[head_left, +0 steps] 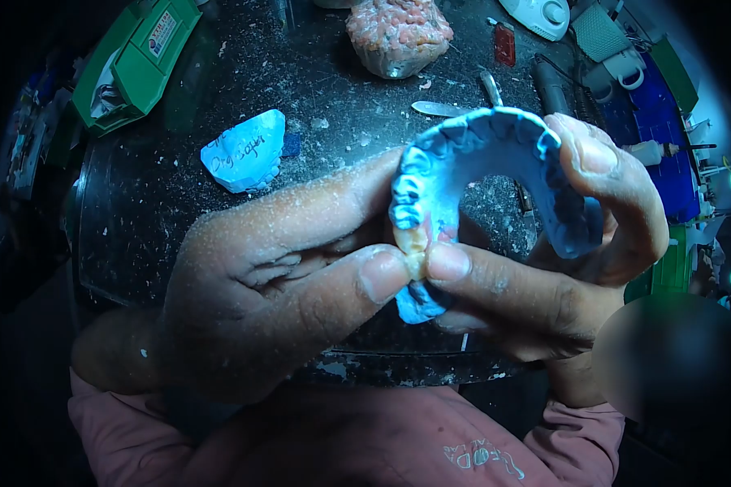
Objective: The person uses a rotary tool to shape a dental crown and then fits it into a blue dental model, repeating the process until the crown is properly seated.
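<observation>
Between my two hands a horseshoe-shaped dental cast (473,146) is held up over the bench, its row of teeth facing me. On its left side sits a tooth-coloured piece (413,241) with a little pink beside it. My left hand (276,284) is closed on that side, its thumb tip against the lower end of the piece. My right hand (568,284) grips the right side of the arch with its fingers, and its thumb presses by the same piece from the other side. Fingers behind the cast are partly hidden.
Another cast (242,154) with handwriting lies left on the dark bench (325,97). Behind are a pinkish lump (400,39), a metal spatula (439,109), a red block (504,45) and a dark handpiece (550,85). A green bin (148,65) stands far left.
</observation>
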Demonstrator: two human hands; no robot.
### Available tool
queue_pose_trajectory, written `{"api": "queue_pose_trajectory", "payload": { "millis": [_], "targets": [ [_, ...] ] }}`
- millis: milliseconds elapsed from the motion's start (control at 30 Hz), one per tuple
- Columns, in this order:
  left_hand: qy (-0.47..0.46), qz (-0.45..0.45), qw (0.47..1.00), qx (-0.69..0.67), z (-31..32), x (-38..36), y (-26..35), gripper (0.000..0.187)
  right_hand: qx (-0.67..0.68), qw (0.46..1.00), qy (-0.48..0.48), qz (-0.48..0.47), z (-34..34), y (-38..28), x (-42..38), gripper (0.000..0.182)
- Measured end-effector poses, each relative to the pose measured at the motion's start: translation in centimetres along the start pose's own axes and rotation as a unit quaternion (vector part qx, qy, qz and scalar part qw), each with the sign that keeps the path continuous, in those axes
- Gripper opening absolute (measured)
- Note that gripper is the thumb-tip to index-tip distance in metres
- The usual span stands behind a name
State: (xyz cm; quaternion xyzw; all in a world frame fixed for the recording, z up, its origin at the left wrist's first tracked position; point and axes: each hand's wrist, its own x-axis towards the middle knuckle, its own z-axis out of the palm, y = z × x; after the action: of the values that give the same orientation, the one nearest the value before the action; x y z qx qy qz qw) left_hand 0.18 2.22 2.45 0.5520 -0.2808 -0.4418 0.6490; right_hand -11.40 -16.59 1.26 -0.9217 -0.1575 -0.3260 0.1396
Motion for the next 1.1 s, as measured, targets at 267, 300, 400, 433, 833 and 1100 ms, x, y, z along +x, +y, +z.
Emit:
{"api": "queue_pose_trajectory", "payload": {
  "millis": [267, 300, 400, 433, 833, 1100],
  "targets": [
    [-0.063, 0.032, 0.982, -0.176, -1.4, 1.2, -0.9, 0.053, 0.185, 0.979, 0.082, -0.012, 3.5, 3.5, -0.8, 0.031],
    [-0.065, 0.032, 0.982, -0.175, -1.5, 1.2, -0.9, 0.053, 0.235, 0.96, 0.144, -0.053, 4.5, 4.0, -0.4, 0.028],
    [0.003, 0.012, 0.99, -0.141, -1.0, 1.3, -0.7, 0.057, 0.245, 0.968, 0.033, 0.042, 1.5, 2.3, -0.1, 0.028],
    [0.0, 0.011, 0.99, -0.141, -0.8, 1.3, -0.8, 0.057, 0.287, 0.954, 0.035, 0.077, 1.5, 1.9, 0.0, 0.029],
    [0.008, 0.009, 0.995, -0.095, -0.9, 1.0, -1.3, 0.067, 0.262, 0.963, 0.059, 0.003, 1.5, 1.8, 0.0, 0.037],
    [0.022, 0.017, 0.999, -0.045, -1.3, 0.9, -1.6, 0.067, 0.212, 0.973, 0.092, -0.008, 2.3, 1.1, 0.2, 0.036]
  ]
}}
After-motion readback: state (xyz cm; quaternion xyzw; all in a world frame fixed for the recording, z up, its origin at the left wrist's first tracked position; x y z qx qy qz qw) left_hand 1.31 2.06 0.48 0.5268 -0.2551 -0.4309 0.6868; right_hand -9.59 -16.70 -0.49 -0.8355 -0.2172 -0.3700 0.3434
